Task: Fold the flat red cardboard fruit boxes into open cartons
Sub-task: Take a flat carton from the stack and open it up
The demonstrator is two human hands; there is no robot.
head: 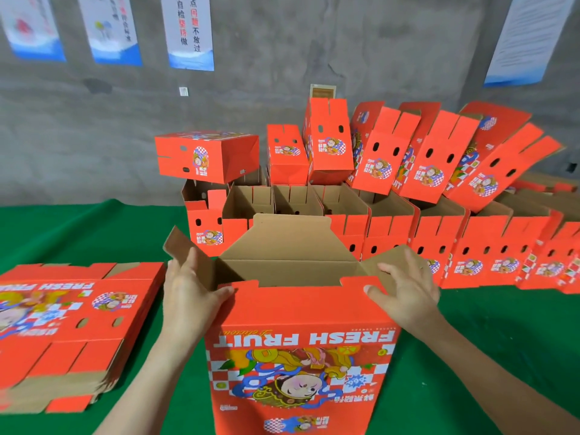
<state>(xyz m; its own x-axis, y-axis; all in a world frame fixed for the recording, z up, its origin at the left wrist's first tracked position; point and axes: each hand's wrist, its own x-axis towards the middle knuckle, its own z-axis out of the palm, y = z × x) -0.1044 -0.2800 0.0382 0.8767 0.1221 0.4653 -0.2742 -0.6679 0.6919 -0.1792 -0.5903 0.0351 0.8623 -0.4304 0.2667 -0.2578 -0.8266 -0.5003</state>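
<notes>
While gripping the upright red printed cardboard fruit box (301,340) at the green desk's (78,233) near edge, fingers (190,262) of left hand (191,290) and right hand (405,290) curled over its brown side flaps (179,243), fold both inward evenly, keeping corners square.

**Light and image quality, head view**

Illumination is bright, even and diffuse, with the source out of view. No glare on the glossy red print. Shadows are soft: a shallow one inside the open carton (301,309) and faint ones on the green table cover (94,233).

The centre is sharp, and "FRESH FRUIT" on the carton is legible. The flat stack (72,324) at left is smeared, its edges doubled by motion blur. The posters (188,29) on the grey wall (376,51) are soft, their small text unreadable.

Wide-angle distortion: the outer posters lean outward, and the folded cartons (439,246) stretch and blur toward the right edge.
</notes>
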